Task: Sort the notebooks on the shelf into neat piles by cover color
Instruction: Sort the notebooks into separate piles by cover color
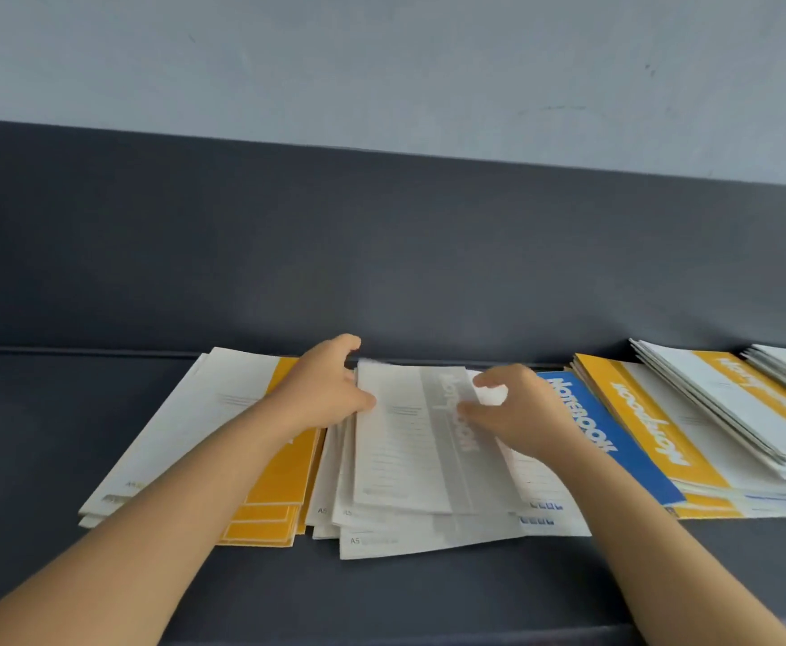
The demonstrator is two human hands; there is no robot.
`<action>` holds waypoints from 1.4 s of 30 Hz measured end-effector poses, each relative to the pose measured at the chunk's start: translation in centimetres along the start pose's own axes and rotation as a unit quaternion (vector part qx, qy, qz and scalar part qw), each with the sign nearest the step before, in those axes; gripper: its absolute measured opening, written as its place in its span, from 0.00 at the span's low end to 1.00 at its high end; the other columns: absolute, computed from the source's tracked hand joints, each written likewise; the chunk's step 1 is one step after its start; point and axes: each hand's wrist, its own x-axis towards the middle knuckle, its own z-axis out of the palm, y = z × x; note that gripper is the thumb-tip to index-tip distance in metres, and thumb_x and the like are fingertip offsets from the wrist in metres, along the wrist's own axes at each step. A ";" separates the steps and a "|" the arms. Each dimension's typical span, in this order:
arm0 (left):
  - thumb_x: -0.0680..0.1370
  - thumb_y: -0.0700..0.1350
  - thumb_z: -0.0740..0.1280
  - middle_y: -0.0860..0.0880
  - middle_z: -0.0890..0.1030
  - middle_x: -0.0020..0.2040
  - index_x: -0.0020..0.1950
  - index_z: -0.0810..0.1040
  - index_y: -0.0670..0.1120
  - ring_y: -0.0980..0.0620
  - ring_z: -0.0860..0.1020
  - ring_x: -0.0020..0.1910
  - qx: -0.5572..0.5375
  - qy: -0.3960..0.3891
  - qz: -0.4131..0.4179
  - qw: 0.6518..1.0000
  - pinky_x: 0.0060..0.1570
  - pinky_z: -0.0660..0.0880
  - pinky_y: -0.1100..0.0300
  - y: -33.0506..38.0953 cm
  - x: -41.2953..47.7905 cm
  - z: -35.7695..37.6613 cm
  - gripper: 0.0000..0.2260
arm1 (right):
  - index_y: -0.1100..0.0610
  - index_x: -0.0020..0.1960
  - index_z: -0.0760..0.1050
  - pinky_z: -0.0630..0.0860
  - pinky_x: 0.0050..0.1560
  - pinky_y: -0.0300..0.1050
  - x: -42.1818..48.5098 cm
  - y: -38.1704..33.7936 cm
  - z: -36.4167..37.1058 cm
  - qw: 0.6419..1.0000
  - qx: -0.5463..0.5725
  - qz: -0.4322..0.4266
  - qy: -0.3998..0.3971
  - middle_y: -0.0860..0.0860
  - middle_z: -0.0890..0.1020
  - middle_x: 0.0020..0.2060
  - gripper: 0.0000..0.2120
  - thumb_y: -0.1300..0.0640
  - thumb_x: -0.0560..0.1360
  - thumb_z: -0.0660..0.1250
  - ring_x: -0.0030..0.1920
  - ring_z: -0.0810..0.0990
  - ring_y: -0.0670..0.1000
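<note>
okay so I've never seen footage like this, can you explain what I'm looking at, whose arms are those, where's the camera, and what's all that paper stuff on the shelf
There is no machine here. The single picture comes from a wide-angle camera worn on a person's head, looking forward and down, so the two bare arms are the wearer's own. The left hand and right hand are both on a white-and-grey notebook, blurred by motion, atop a loose middle pile on the dark grey shelf. Whether it is gripped or just being nudged is unclear. Under the left forearm lies a yellow-and-white notebook pile. To the right is a blue-and-white notebook, then a mixed stack of mostly yellow-striped notebooks. A pale wall rises behind.
</note>
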 end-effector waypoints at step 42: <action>0.75 0.62 0.66 0.51 0.75 0.65 0.72 0.66 0.49 0.50 0.74 0.62 0.050 -0.054 0.059 0.995 0.59 0.73 0.54 24.5 3.8 22.3 0.30 | 0.59 0.48 0.73 0.72 0.49 0.47 -0.7 21.6 -17.3 0.989 -0.142 0.022 -0.027 0.55 0.78 0.44 0.15 0.54 0.81 0.50 0.45 0.75 0.57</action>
